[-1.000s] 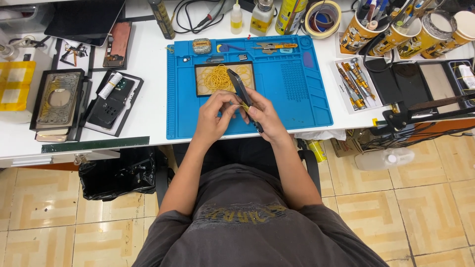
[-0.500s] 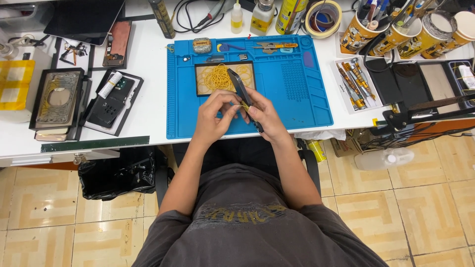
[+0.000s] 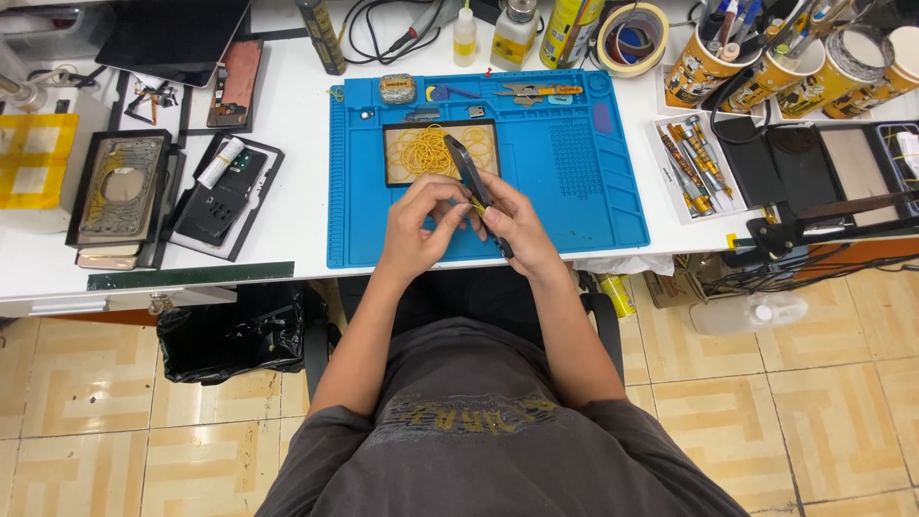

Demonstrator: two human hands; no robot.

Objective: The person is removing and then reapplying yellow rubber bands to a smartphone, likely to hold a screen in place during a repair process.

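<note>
At the far left of the white desk (image 3: 297,163) lie a yellow box (image 3: 33,158), an opened phone frame (image 3: 120,191) and a dark phone body in a tray (image 3: 225,196). Right of these is the blue mat (image 3: 574,191), with a shallow black tray of yellow rubber bands (image 3: 421,151) near its top. Over the mat's lower middle the left hand (image 3: 416,230) has its fingers pinched closed on a yellow rubber band (image 3: 476,204), touching the dark phone (image 3: 476,182). The phone stands tilted on edge between both hands, just below the tray. The right hand (image 3: 517,230) has its fingers wrapped closed around the phone's lower end. Further right sit a small tray of screwdrivers (image 3: 691,168), then cups of tools (image 3: 766,57) at the desk's back corner.
</note>
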